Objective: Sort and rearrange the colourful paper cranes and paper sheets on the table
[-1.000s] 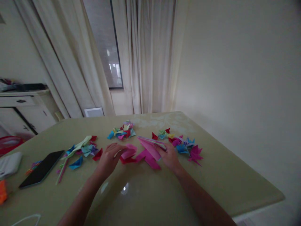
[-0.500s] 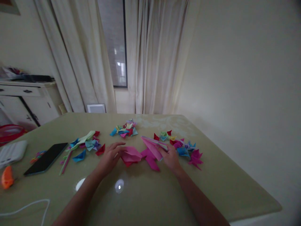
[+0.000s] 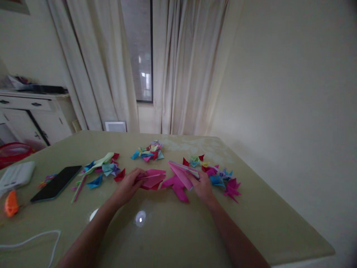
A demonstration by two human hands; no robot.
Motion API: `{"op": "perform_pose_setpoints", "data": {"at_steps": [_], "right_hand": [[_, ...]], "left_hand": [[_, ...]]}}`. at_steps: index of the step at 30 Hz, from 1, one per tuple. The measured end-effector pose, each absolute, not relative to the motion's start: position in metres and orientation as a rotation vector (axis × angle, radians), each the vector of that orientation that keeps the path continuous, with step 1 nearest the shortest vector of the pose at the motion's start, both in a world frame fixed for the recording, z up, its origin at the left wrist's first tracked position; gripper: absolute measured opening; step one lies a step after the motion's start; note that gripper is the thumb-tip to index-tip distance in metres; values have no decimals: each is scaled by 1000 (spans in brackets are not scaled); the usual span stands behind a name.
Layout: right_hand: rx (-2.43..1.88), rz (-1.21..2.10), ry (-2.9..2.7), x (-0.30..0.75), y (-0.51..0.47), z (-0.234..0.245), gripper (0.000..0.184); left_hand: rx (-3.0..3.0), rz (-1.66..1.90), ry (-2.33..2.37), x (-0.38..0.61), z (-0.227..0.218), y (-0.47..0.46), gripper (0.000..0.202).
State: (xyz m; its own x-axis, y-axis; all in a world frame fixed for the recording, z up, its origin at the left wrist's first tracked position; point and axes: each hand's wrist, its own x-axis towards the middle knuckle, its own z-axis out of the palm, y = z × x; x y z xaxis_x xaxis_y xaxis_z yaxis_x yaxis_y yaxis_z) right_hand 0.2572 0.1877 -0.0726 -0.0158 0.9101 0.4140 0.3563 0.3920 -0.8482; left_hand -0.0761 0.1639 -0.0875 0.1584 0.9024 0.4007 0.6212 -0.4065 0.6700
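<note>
My left hand [image 3: 126,186] pinches the edge of a pink paper sheet [image 3: 153,178] lying on the green table [image 3: 178,227]. My right hand [image 3: 202,186] grips a thin stack of pink and coloured paper sheets [image 3: 182,172], tilted up from the table. More magenta paper [image 3: 175,186] lies between the two hands. Small folded paper pieces [image 3: 223,178] in pink, blue and red sit just right of my right hand.
A heap of folded coloured pieces [image 3: 149,152] lies farther back, another with a green strip [image 3: 102,169] at the left. A black phone [image 3: 55,183], a white box [image 3: 15,175], an orange object [image 3: 11,204] and a white cable [image 3: 33,240] are at the left. Curtains and a white cabinet [image 3: 33,119] stand behind.
My left hand went from resting flat on the pink sheet to pinching its edge and lifting it slightly. The view has shifted right and up. My right hand keeps its stack.
</note>
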Motion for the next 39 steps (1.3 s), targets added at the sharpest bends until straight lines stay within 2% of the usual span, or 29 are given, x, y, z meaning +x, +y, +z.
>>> {"op": "perform_pose_setpoints", "data": {"at_steps": [4, 6, 15, 27, 32, 39], "right_hand": [[-1153, 650, -1596, 257, 188, -73, 44], [-1141, 665, -1600, 258, 189, -74, 44], [-1139, 679, -1598, 258, 188, -70, 42], [-1007, 821, -1727, 251, 187, -79, 32], [-930, 1016, -1820, 249, 181, -79, 31], [-892, 1131, -1776, 243, 174, -75, 24]], "left_hand": [[2078, 1127, 1470, -75, -86, 162, 45], [2048, 1177, 1489, -73, -82, 159, 51], [1820, 1456, 1328, -66, -68, 152, 36], [1530, 1294, 1041, -31, -71, 139, 32], [1476, 1306, 982, -20, -71, 138, 41], [1567, 1201, 985, -22, -72, 137, 27]]}}
